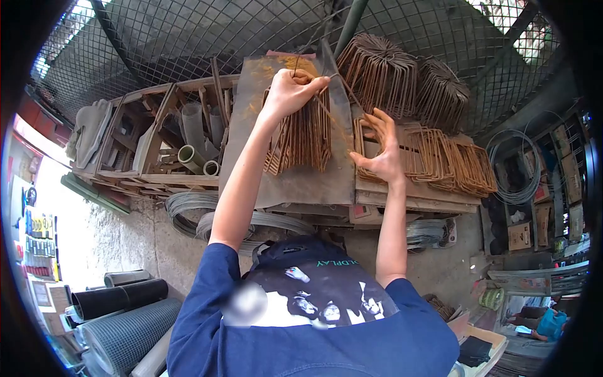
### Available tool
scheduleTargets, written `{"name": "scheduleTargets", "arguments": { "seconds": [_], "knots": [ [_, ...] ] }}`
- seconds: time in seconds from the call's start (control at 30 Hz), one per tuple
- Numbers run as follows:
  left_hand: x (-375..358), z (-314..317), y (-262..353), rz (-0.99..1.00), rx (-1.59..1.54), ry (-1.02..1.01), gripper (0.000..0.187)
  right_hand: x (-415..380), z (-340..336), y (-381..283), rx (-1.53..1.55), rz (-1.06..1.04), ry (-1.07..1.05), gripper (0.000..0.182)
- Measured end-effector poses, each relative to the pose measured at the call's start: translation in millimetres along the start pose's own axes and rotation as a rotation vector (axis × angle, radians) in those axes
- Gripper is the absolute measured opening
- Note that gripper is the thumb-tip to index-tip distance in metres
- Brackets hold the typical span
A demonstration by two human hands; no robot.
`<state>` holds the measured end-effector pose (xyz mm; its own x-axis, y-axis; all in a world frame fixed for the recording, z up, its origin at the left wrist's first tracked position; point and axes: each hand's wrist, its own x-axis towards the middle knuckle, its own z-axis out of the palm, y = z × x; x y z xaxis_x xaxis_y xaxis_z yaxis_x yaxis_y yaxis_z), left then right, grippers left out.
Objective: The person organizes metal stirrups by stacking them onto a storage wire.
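A flat grey metal sheet lies on the wooden bench, and on it stands a stack of rust-brown, rectangular bent-steel rings. Above the far part of the sheet, the left hand has its grip closed in a pinch between thumb and fingers, with a thin dark metal strand rising from it. The right hand, just beyond the sheet's right edge, has its grip wide, fingers curved and thumb well apart; whether it touches anything I cannot tell. Right of the sheet lies a row of flatter rusty steel rings, with tall dark-brown ring stacks behind; left of it is an open wooden rack.
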<state>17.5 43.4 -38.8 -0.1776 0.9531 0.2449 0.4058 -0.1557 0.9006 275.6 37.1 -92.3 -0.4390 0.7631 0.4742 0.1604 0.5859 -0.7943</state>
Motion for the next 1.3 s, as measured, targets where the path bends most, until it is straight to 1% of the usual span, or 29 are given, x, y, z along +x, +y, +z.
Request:
{"name": "scheduleTargets", "arguments": {
  "seconds": [0.03,0.1,0.13,0.2,0.23,0.27,0.3,0.33,0.37,0.4,0.47,0.5,0.57,0.6,0.67,0.7,0.8,0.87,0.97,1.07,1.13,1.2,1.27,1.3],
  "knots": [
    [-2,1,1,-0.001,0.000,-0.001,0.034,-4,2,3,0.000,0.001,0.000,0.099],
    [-6,3,6,0.083,-0.068,0.006,0.031,-13,4,9,0.007,0.020,0.041,0.101],
    [-5,5,3,0.083,-0.067,0.000,0.031,-15,7,13,0.008,0.023,0.045,0.101],
    [0,7,-6,0.108,-0.072,-0.006,0.028,-20,16,21,0.088,0.043,0.009,0.104],
    [1,9,-9,0.108,-0.072,-0.013,0.028,-21,19,24,0.074,0.071,-0.030,0.107],
    [3,12,-12,0.112,-0.137,0.007,0.028,-23,23,27,0.074,0.074,-0.024,0.107],
    [4,12,-11,0.116,-0.203,0.029,0.029,-23,26,29,0.042,0.104,-0.048,0.107],
    [4,12,-10,0.118,-0.203,0.026,0.029,-23,28,29,0.011,0.132,-0.072,0.108],
    [3,10,-9,0.092,-0.228,-0.030,0.028,-24,28,28,-0.052,0.191,-0.111,0.111],
    [2,7,-7,0.064,-0.252,-0.086,0.027,-25,28,29,-0.051,0.192,-0.110,0.111],
    [-2,4,-3,0.073,-0.237,-0.089,0.027,-27,29,33,-0.202,0.212,-0.120,0.106],
    [-3,4,-1,0.086,-0.225,-0.090,0.028,-27,27,35,-0.203,0.216,-0.116,0.106],
    [-2,2,0,0.060,-0.242,-0.112,0.028,-27,15,40,-0.457,0.288,0.024,0.101],
    [-2,2,-1,0.032,-0.254,-0.127,0.029,-27,9,42,-0.565,0.378,0.111,0.099],
    [-2,3,-3,0.042,-0.272,-0.123,0.030,-28,0,43,-0.788,0.715,0.092,0.101],
    [-3,4,-1,0.030,-0.267,-0.116,0.030,-28,-4,41,-0.732,0.825,0.049,0.105],
    [-5,3,6,0.037,-0.248,-0.120,0.030,-30,-1,53,-0.738,0.818,0.006,0.108],
    [-8,1,10,0.011,-0.261,-0.110,0.031,-30,3,55,-0.738,0.823,0.038,0.110],
    [-9,0,10,0.016,-0.254,-0.124,0.031,-28,4,55,-0.708,0.822,0.092,0.108],
    [-6,2,5,0.017,-0.255,-0.127,0.031,-31,-2,51,-0.670,0.783,0.122,0.105],
    [-6,1,5,0.011,-0.252,-0.119,0.032,-34,-4,45,-0.650,0.695,0.156,0.104],
    [-7,1,7,-0.011,-0.261,-0.129,0.033,-36,-6,42,-0.634,0.717,0.154,0.102],
    [-4,2,1,-0.006,-0.259,-0.122,0.033,-40,-8,49,-0.640,0.607,0.233,0.101],
    [-3,2,0,0.019,-0.245,-0.120,0.034,-40,-8,46,-0.643,0.603,0.234,0.101]
  ]
}}
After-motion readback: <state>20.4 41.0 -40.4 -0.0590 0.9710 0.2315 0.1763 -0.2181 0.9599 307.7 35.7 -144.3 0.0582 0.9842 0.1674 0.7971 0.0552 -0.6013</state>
